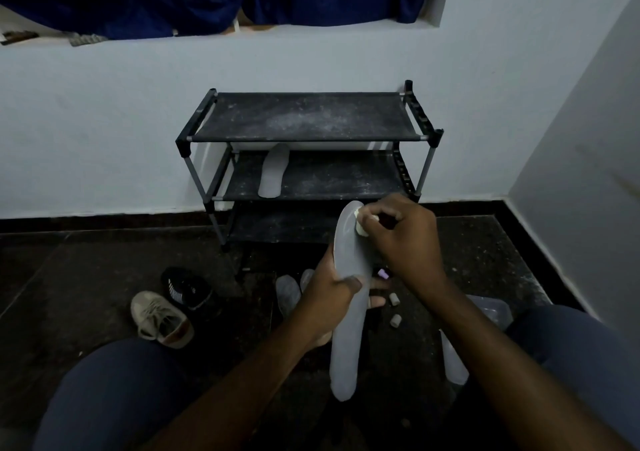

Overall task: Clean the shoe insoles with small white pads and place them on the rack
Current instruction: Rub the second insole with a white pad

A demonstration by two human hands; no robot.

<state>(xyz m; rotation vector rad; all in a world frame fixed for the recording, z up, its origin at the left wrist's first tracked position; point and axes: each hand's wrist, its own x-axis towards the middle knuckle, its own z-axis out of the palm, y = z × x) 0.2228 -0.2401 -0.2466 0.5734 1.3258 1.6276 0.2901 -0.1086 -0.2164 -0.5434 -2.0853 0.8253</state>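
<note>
While the left hand [332, 291] grips a long grey insole [348, 298] around its middle, fingers wrapped behind and thumb across the front, the right hand [403, 234] pinches a small white pad [361, 222] and presses it against the far end of that insole, near the tip. So both hands are closed on something, no loose grip anywhere. The insole is held roughly upright in front of the person, near end hanging down between the knees.

Straight ahead against the pale wall is a black rack [304, 149] with three fabric shelves, pretty dusty looking. One grey insole on the rack [273, 170] already lies on the middle shelf, toward its left side; the top shelf holds nothing but white specks.

Down on the dark floor: a beige sneaker [161, 319] and a black sneaker [187, 288] sit side by side at left, a couple more insoles [288, 293] lie just behind the left hand, and another insole [453, 360] is at right near the knee. Two little used pads [394, 310] lie on the floor just right of the held insole. It's dim, so I can't tell what the small purple thing [382, 272] under the right wrist is.
</note>
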